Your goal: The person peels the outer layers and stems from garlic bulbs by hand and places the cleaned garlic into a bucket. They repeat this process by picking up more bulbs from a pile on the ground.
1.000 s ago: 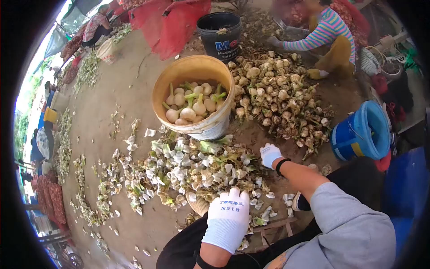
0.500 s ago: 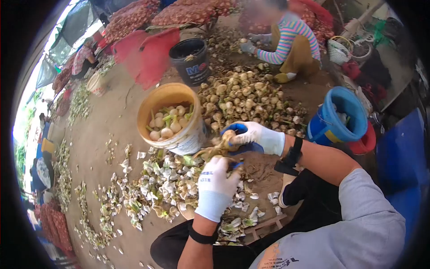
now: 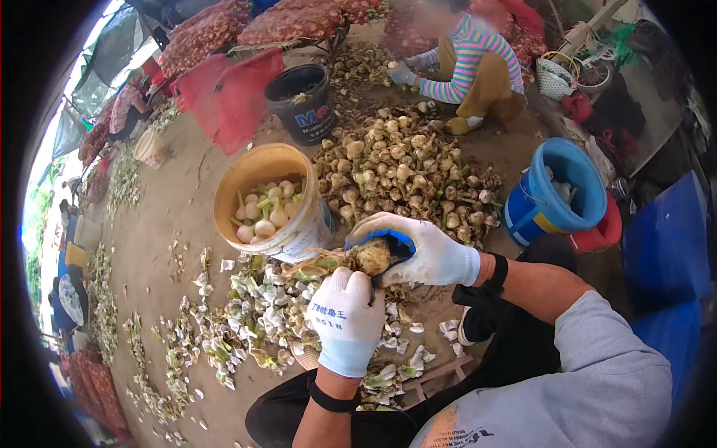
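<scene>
White-gloved right fingers [image 3: 382, 223] hold a bulb [image 3: 373, 257] near the yellow-lined bucket's edge [image 3: 297, 230].

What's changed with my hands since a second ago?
Your right hand, first reaching down beside the heap, now holds a bulb, brought in close to your left hand, which has moved forward to meet it. The camera view shifted too. The heap, black bucket and pale bucket of peeled bulbs stayed put.

The brown floor [image 3: 153, 239] carries a heap of bulbs [image 3: 407, 164] at upper centre, peelings [image 3: 250, 317] strewn from lower left to lower centre, a cream bucket [image 3: 302, 237] left of centre, a black bucket [image 3: 310, 123] above that, and a blue bucket [image 3: 526, 209] at right.
</scene>
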A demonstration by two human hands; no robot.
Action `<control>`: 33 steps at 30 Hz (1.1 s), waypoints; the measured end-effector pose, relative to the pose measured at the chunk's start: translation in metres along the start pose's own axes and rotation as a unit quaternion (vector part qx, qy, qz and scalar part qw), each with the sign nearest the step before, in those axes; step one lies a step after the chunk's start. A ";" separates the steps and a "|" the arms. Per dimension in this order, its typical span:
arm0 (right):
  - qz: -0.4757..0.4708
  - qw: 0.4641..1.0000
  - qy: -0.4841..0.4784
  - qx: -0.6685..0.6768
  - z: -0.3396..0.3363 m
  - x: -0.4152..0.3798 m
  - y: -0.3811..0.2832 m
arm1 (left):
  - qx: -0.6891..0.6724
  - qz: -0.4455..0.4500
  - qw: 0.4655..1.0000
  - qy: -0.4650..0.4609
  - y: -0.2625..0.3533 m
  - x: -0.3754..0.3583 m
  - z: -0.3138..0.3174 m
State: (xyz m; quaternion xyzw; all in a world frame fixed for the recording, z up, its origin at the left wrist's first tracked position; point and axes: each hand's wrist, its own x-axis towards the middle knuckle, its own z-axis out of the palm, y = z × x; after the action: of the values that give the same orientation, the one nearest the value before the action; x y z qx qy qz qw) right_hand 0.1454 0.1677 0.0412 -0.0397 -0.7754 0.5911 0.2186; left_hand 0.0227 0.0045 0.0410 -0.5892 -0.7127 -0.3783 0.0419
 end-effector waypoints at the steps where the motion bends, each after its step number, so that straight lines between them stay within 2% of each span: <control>1: 0.001 1.000 -0.001 0.001 0.001 0.001 0.000 | 0.018 0.003 1.000 0.015 0.001 0.001 0.000; 4: 0.044 0.989 0.049 0.134 0.005 0.004 0.003 | 0.054 0.005 0.998 0.039 -0.001 0.002 -0.002; 5: 0.043 0.989 0.051 0.134 0.004 0.005 0.007 | 0.070 0.003 0.996 0.047 -0.003 0.003 -0.003; 7: 0.040 0.986 0.122 0.104 0.000 0.009 0.012 | 0.068 -0.017 0.997 0.043 0.001 -0.004 -0.016; 8: 0.062 0.971 0.147 0.177 -0.003 0.010 0.012 | 0.065 -0.037 0.996 0.037 0.003 -0.005 -0.022; 9: 0.060 0.971 0.151 0.174 -0.004 0.009 0.007 | 0.063 -0.033 0.997 0.037 0.003 -0.003 -0.023; 10: 0.055 0.981 0.133 0.129 -0.004 0.007 0.002 | -0.060 -0.181 0.981 0.020 0.002 -0.002 -0.025; 11: 0.050 0.989 0.110 0.086 -0.002 0.007 0.000 | -0.179 -0.327 0.928 0.005 0.001 -0.001 -0.027; 12: 0.031 0.992 0.095 0.071 0.003 0.006 0.003 | -0.374 -0.338 0.862 0.052 -0.016 -0.003 -0.014; 13: 0.067 0.990 0.074 0.097 0.009 0.005 -0.003 | -0.500 -0.380 0.775 0.071 -0.014 0.000 -0.017; 15: 0.049 0.996 0.039 0.068 0.018 0.003 -0.005 | -0.564 -0.413 0.712 0.072 -0.024 0.000 -0.012; 17: 0.040 0.999 0.019 0.030 0.025 0.001 -0.002 | -0.538 -0.411 0.733 0.061 -0.028 -0.003 -0.012; 18: 0.064 0.997 0.015 0.047 0.027 0.002 -0.003 | -0.516 -0.406 0.753 0.048 -0.028 -0.004 -0.012; 20: 0.102 0.989 0.015 0.106 0.026 0.002 -0.001 | -0.515 -0.401 0.757 0.040 -0.026 0.000 -0.016; 22: 0.102 0.986 0.023 0.128 0.027 0.002 0.003 | -0.514 -0.397 0.760 0.032 -0.024 0.002 -0.021; 24: 0.103 0.983 0.029 0.149 0.027 0.001 0.006 | -0.458 -0.362 0.811 0.019 -0.024 0.003 -0.023; 25: 0.118 0.977 0.026 0.177 0.028 -0.001 0.007 | -0.459 -0.363 0.811 0.017 -0.025 0.003 -0.023; 27: 0.134 0.970 0.024 0.204 0.029 -0.003 0.007 | -0.425 -0.323 0.846 0.011 -0.027 0.003 -0.023; 31: 0.153 0.960 0.025 0.232 0.028 -0.003 -0.003 | -0.421 -0.336 0.842 0.014 -0.027 0.002 -0.023; 33: 0.160 0.957 0.025 0.240 0.028 -0.003 -0.003 | -0.442 -0.359 0.822 0.022 -0.024 0.002 -0.022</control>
State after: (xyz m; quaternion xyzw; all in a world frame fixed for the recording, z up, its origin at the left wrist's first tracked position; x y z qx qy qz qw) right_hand 0.1378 0.1408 0.0374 -0.1245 -0.5883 0.7860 0.1435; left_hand -0.0069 -0.0080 0.0461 -0.2383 -0.6292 -0.6539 -0.3460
